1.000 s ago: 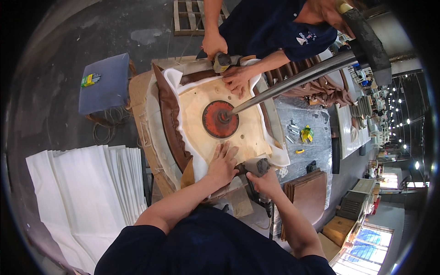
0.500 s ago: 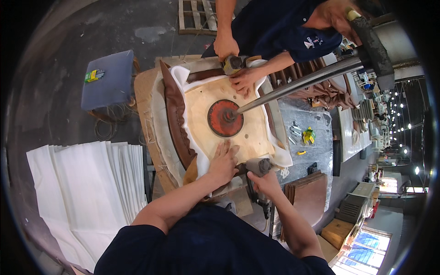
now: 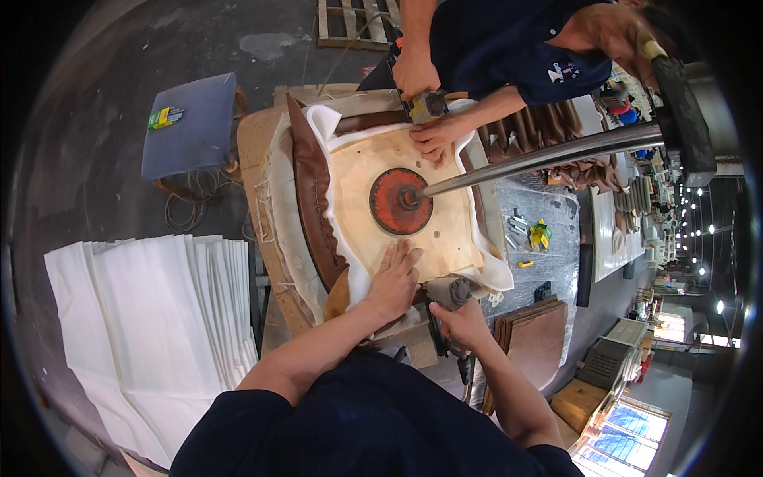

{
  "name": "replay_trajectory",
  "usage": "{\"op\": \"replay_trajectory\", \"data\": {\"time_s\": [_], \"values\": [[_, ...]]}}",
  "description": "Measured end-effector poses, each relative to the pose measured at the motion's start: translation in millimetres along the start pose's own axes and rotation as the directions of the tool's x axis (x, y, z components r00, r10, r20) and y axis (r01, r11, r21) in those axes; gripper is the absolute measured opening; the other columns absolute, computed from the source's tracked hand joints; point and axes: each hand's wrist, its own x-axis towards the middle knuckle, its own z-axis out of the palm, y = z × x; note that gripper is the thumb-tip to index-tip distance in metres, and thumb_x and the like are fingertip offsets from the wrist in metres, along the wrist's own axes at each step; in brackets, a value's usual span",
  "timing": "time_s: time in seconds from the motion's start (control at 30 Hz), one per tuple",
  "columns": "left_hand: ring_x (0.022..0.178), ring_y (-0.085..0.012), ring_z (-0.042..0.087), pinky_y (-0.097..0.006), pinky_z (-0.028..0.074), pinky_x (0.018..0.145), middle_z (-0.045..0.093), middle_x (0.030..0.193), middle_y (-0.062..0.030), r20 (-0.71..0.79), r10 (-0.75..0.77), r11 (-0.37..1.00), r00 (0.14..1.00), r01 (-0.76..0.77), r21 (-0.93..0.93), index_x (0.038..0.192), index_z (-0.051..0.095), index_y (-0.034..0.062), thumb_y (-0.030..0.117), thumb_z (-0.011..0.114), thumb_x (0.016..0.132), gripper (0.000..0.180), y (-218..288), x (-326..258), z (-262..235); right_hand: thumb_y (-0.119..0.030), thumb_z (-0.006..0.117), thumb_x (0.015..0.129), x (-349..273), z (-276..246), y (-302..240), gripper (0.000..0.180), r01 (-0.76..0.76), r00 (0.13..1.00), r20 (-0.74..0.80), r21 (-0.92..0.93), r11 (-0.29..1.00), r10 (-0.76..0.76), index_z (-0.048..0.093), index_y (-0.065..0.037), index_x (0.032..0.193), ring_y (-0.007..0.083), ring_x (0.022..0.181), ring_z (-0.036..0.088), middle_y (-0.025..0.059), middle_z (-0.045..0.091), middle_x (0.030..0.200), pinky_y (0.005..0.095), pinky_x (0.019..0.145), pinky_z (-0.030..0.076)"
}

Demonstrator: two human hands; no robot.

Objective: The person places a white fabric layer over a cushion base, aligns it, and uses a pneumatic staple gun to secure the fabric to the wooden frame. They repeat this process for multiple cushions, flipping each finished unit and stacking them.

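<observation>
A plywood seat panel point(image 3: 358, 171) lies face up, edged with white padding point(image 3: 350, 262) and brown leather point(image 3: 312, 215). On its near part my left hand point(image 3: 395, 285) rests with the fingers stretched out over the wood; its thumb side is partly hidden. My right hand point(image 3: 467, 326) grips a staple gun point(image 3: 450, 294), whose head sits at the panel's near right edge. A red disc point(image 3: 388, 215) at the end of a metal rod point(image 3: 548, 159) bears on the panel's middle. Across from me a co-worker holds another staple gun point(image 3: 429, 107) at the far edge, the other hand on the wood.
White sheets point(image 3: 151, 318) are stacked at left, behind them a blue-topped stool point(image 3: 191, 127). To the right, a plastic-covered table point(image 3: 548, 270) carries staple strips, a yellow-green box point(image 3: 540, 234) and brown sheets point(image 3: 536, 334). A hose hangs from my gun.
The view has shifted slightly, so the panel appears a little farther right. The co-worker's gun has moved slightly right along the far edge. My hands keep nearly the same places.
</observation>
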Motion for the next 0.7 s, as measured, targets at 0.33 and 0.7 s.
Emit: {"op": "replay_trajectory", "data": {"time_s": [0.33,0.7], "values": [[0.171,-0.0417,0.019,-0.058,0.016,0.139,0.035,0.177,-0.0181,0.078,-0.106,0.994,0.991,0.106,0.005,0.158,0.051,0.0019,0.028,0.085,0.089,0.081,6.1,-13.2,-22.0,-0.027,0.085,0.099,-1.2,6.6,-11.9,0.029,-0.024,0.996,-0.085,0.004,1.000,0.024,0.077,-0.002,0.088,0.0111,0.049,0.059,0.0012,0.063,0.059,0.0319,0.047,0.046],[0.170,-0.0387,0.024,-0.054,0.019,0.139,0.036,0.177,-0.0156,0.035,-0.105,0.993,0.994,0.104,0.050,0.163,0.046,0.0047,0.022,0.084,0.089,0.085,3.4,-13.5,-14.1,-0.028,0.087,0.098,0.8,21.1,-2.2,0.029,-0.022,0.994,-0.111,-0.023,0.999,0.020,0.077,-0.001,0.092,0.0112,0.048,0.060,0.0025,0.066,0.061,0.0322,0.048,0.047]]}}
